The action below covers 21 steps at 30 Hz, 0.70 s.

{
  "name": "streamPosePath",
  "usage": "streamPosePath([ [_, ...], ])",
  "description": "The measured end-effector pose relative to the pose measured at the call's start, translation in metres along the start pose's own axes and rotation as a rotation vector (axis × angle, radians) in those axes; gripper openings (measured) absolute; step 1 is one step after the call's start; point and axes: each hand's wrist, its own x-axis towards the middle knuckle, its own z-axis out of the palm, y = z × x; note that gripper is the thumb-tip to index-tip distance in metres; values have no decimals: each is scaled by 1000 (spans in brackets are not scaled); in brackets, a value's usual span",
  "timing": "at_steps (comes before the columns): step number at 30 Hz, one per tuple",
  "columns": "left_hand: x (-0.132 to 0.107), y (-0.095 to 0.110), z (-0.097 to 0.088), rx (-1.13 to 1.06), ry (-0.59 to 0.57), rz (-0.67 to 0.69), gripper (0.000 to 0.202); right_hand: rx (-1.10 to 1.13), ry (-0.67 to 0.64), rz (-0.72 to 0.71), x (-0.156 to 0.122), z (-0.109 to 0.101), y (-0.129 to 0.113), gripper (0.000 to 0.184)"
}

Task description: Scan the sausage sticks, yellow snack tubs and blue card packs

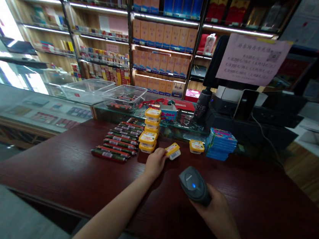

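Yellow tub [173, 151] pinched in L hand [155, 163], maybe touching dk counter [64, 166], R hand [218, 210] round scanner [193, 184], lit shelves [166, 19] behind.

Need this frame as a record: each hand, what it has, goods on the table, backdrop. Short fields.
left hand: holds yellow tub, tilted, barcode showing
right hand: holds scanner, blue light lit
scanner to tub: apart, scanner nearer the camera
left of tub: stacked tubs, then rows of wrapped sticks
right of tub: lone tub, then blue stack
surface: dark red-brown table
behind: monitor with pink sign; shelves of boxes
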Motion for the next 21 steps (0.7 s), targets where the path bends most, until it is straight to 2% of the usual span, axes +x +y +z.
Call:
streamPosePath([
  [7,-1,3,2,29,-26,-36,4,-36,12,-33,-4,0,-4,26],
  [12,-2,0,3,-19,-12,2,6,-90,3,-44,-3,-2,-9,26],
  [14,-2,-1,2,-24,-8,19,7,-198,21,-29,-2,-3,-11,25],
  [17,-3,-1,0,-36,-16,58,10,-472,84,11,2,-3,-9,20],
  [21,-2,2,-4,-79,5,184,15,-680,144,-23,9,3,7,21],
])
